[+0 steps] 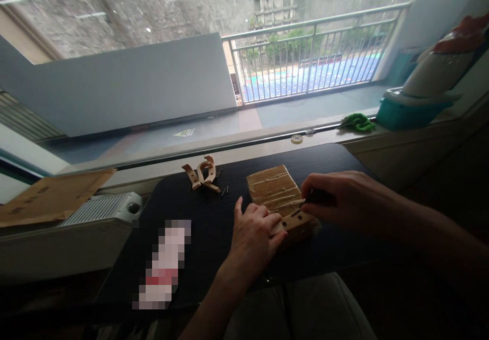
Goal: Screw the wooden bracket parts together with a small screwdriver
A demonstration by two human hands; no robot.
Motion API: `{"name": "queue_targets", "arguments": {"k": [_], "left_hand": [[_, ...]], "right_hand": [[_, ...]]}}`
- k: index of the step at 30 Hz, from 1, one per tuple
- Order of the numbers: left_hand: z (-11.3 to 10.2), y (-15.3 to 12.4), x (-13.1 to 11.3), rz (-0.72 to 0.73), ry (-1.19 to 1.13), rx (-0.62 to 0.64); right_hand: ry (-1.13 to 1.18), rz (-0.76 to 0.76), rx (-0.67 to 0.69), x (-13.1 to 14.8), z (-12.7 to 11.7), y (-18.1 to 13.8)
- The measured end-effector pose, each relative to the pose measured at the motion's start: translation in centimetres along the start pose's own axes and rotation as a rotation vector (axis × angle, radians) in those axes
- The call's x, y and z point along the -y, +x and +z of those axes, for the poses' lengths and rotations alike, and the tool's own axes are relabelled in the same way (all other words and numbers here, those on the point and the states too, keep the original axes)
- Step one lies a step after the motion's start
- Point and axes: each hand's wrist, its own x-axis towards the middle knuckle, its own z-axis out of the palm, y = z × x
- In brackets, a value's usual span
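A brown taped cardboard box [273, 179] lies on the black table before me, with raised creases across its top. Along its near edge is a light wooden piece [293, 221] with dark round holes. My left hand [257, 228] grips the left end of this piece, fingers and thumb bent around it. My right hand [330, 192] is closed on a dark-handled tool [319, 197] whose short thin metal tip points down-left at the wooden piece, close to a hole. Whether the tip touches the wood I cannot tell; its exact kind is unclear.
Curved wooden parts [202, 174] and several small dark metal pins or screws [225, 191] lie on the black table [214, 217] at the back left. A pixelated pale item [164, 266] is at left. Behind stands a window sill [263, 151] with a green cloth [358, 122] and teal container [412, 110].
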Motion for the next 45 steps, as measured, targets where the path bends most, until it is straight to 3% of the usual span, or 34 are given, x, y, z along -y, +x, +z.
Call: {"name": "queue_targets", "arguments": {"k": [6, 11, 16, 23, 32, 45], "left_hand": [[0.2, -0.1, 0.1, -0.019, -0.012, -0.005], [0.1, -0.1, 0.0, -0.026, -0.021, -0.002], [-0.1, 0.0, -0.1, -0.029, -0.021, 0.01], [-0.2, 0.0, -0.2, -0.038, -0.024, 0.044], [-0.6, 0.6, -0.2, -0.025, -0.005, 0.101], [-0.2, 0.3, -0.3, -0.048, -0.015, 0.082]], "right_hand": [[0.091, 0.087, -0.299, -0.2, 3.6, -1.6], [0.031, 0.141, -0.504, -0.4, 4.7, -2.4], [-0.006, 0.137, -0.434, -0.6, 5.4, -2.6], [-0.024, 0.0, -0.516, -0.8, 6.0, -2.1], [-0.055, -0.038, -0.428, -0.2, 5.4, -1.0], [0.036, -0.129, -0.315, 0.5, 5.8, 0.2]]}}
